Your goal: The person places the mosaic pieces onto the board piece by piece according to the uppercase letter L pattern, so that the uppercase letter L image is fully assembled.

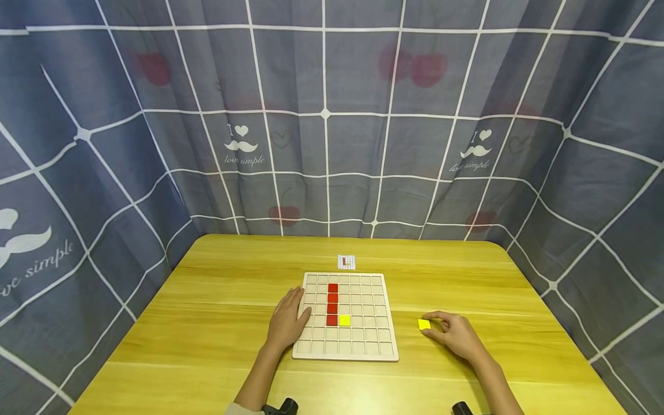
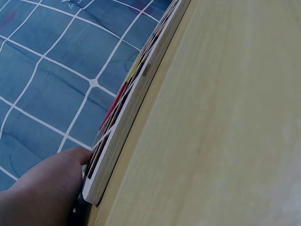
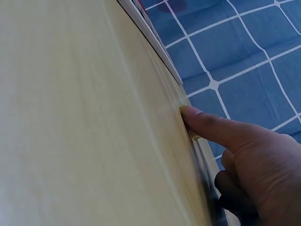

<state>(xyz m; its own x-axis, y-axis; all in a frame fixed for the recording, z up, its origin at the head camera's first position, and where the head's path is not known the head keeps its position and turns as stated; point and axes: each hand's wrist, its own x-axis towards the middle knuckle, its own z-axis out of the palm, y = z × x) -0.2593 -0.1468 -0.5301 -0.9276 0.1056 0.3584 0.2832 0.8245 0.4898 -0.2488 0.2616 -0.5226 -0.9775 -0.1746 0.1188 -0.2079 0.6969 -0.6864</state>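
**Two hands, one grid board, five coloured tiles on a wooden table**

A pale wooden grid board [image 1: 346, 316] lies flat near the middle of a yellow wooden table [image 1: 207, 300]. Four tiles sit in its compartments: three red tiles [image 1: 332, 304] stacked in a single column, and one yellow tile [image 1: 344, 320] in the cell just right of the lowest red one. A fifth tile, a loose yellow tile [image 1: 424, 324], lies on the bare tabletop well to the right of the board. One small printed card [image 1: 346, 261] rests just beyond the board's far edge. A grey-blue checked curtain [image 1: 332, 115] with cherries and moustache prints closes in the table on three sides.

The left hand [image 1: 287, 324] lies flat, fingers straight and relaxed, over the board's left edge, pressing on the frame. The right hand [image 1: 454, 333] rests on the table right of the board, fingers loosely curled, its forefinger tip touching the loose yellow tile; the wrist view shows that finger pressed to the tile's edge, and no pinch is visible. Nothing lies between that tile and the board.
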